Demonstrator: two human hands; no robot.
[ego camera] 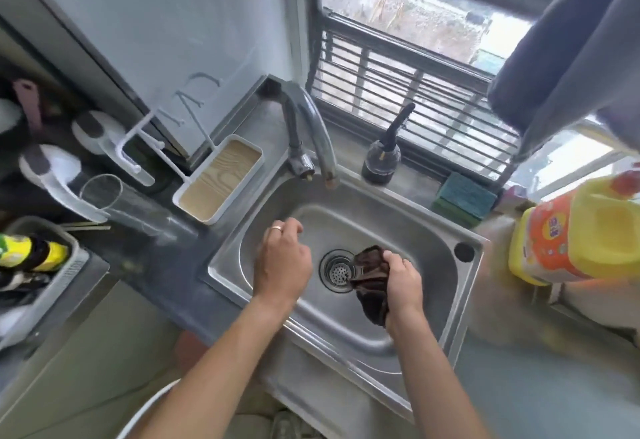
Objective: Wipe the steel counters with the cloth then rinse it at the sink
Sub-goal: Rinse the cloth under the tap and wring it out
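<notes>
Inside sink [346, 362], right hand [403, 282] fingers clutching bunched cloth [372, 282]; left hand [282, 262] loose, empty.

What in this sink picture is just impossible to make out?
Head view only:
- Left hand: its curled fingers point away, so whether they hold anything is hidden.
- Cloth: partly covered by the right hand gripping it.
- Tap: no running water shows, and blur keeps this unsure.
- Yellow jug: cut off by the right edge, label blurred.
- Bottle at the left edge: cut off, label unreadable.
</notes>
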